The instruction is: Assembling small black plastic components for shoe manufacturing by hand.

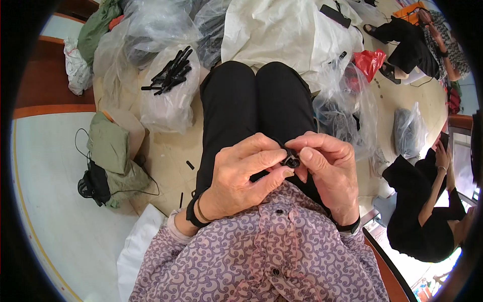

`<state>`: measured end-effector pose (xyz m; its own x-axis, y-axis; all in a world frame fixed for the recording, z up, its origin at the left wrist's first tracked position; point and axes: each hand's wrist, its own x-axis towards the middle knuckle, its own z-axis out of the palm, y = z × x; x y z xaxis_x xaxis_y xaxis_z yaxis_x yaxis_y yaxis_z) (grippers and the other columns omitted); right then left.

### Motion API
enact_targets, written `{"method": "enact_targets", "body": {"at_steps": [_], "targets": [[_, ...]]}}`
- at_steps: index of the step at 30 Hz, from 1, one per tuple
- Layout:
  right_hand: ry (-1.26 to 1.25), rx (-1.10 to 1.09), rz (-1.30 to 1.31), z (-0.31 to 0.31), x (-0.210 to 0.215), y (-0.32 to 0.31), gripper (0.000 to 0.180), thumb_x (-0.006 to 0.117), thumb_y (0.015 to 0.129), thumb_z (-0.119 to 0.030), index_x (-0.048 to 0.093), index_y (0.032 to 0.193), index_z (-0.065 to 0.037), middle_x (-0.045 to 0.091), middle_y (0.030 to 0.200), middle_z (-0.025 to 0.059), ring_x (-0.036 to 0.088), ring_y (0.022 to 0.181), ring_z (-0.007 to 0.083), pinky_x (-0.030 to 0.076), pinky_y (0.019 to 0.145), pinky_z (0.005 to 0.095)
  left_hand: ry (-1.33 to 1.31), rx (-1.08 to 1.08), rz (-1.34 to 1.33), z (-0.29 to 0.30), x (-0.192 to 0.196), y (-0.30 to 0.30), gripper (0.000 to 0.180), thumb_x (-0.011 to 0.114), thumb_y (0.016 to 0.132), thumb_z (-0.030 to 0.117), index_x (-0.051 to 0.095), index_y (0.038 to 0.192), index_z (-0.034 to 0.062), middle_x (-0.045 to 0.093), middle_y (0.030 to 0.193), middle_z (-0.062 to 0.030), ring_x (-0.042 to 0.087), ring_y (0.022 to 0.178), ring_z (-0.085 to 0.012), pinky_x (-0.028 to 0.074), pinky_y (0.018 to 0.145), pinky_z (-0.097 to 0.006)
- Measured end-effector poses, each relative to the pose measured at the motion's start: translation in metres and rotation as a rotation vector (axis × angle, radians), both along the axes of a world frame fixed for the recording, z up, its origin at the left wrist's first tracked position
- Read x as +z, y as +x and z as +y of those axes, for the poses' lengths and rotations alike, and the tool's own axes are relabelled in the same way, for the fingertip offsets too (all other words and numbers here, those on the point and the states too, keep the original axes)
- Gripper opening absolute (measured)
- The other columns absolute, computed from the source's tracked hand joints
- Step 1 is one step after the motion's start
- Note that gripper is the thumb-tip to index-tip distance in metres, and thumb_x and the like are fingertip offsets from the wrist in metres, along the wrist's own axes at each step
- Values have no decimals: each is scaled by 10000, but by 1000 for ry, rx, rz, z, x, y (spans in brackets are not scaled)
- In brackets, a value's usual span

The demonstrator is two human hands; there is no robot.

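Note:
Over my lap, my left hand [247, 168] and my right hand [329, 168] meet at a small black part [290, 160]. It is dark and roundish, with a shiny spot, and too small for me to make out its kind. The left thumb and fingers pinch it from one side. From the other side, the right thumb and fingertips close on it, covering much of it. Beyond my left knee, a bunch of black stick-like pieces [171, 73] lies on a white plastic bag [168, 108].
Large clear plastic bags [151, 30] and a white cloth sack [276, 35] lie ahead. At the right are a red bag [370, 63] and two seated people. A green cloth bundle [113, 151] with black cords sits at the left. Small black pieces [189, 164] dot the floor.

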<state>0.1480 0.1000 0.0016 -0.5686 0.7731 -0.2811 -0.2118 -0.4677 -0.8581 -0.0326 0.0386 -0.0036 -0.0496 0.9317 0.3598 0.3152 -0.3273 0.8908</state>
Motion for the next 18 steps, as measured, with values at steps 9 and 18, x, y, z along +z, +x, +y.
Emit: {"method": "enact_targets", "body": {"at_steps": [9, 18], "targets": [[-235, 94, 114, 4, -7, 4, 101, 690, 893, -54, 650, 951, 19, 629, 843, 41, 575, 662, 92, 468, 600, 215, -41, -122, 7, -5, -3, -4, 193, 757, 747, -2, 667, 911, -48, 634, 856, -111, 643, 676, -181, 511, 556, -269], [-256, 2, 151, -7, -9, -6, 88, 632, 934, -66, 599, 968, 8, 584, 807, 20, 530, 686, 88, 438, 636, 235, -126, -91, -84, -5, -2, -5, 153, 769, 757, 47, 663, 822, -41, 620, 759, -91, 580, 595, -132, 461, 510, -231]]}}
